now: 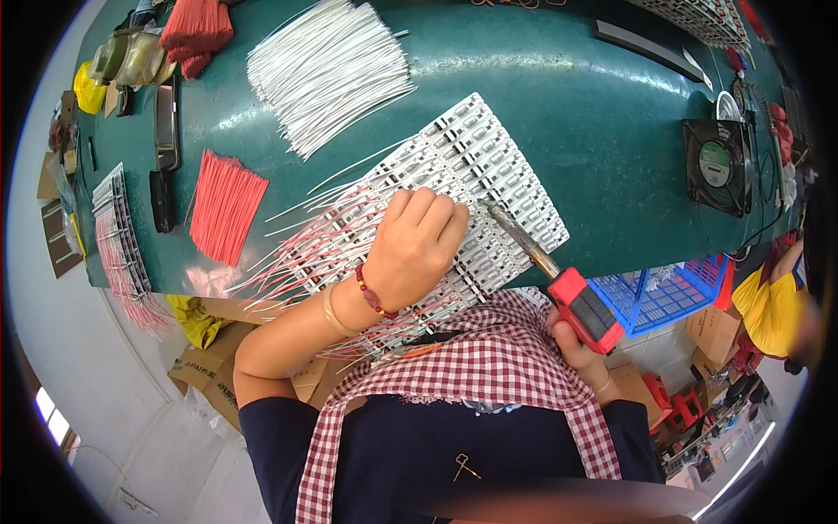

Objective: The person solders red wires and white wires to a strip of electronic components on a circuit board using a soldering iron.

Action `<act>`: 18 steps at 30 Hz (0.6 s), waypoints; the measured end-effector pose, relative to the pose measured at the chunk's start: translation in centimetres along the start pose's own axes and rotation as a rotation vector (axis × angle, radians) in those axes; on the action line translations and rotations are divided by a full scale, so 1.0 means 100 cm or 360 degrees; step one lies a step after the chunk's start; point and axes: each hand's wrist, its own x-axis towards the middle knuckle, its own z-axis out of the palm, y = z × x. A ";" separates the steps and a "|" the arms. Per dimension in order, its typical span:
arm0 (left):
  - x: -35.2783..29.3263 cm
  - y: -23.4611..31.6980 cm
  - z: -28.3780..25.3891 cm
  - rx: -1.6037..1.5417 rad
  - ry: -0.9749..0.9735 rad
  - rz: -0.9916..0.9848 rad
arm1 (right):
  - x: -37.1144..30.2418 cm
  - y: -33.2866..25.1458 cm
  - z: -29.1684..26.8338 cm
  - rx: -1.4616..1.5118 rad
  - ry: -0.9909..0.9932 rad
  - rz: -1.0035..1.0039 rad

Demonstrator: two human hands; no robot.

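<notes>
A wide panel of small white circuit boards (515,183) lies tilted at the table's near edge, with red and white wires (301,244) fanning out from its left side. My left hand (415,244) rests over the middle of the panel, fingers curled closed; what they pinch is hidden beneath them. In my right hand (572,345) is a soldering iron (587,307) with a red and black handle. Its metal tip reaches up and left to the boards, just right of my left fingers.
A pile of white wires (332,74) and a bundle of red wires (225,208) lie on the green table (489,65). Another wired panel (122,227) sits at the left edge. A black fan (717,166) stands right, above a blue basket (663,301). Another person (768,301) is far right.
</notes>
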 end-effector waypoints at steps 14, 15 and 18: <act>-0.002 0.010 -0.001 -0.0125 0.0054 -0.0006 | -0.016 0.007 -0.001 0.0254 0.0115 0.0205; -0.002 0.011 0.000 -0.0116 0.0050 -0.0018 | -0.017 0.008 -0.002 0.0215 0.0077 0.0196; 0.001 0.014 0.000 -0.0098 0.0036 -0.0045 | -0.015 0.007 -0.002 0.0240 0.0079 0.0200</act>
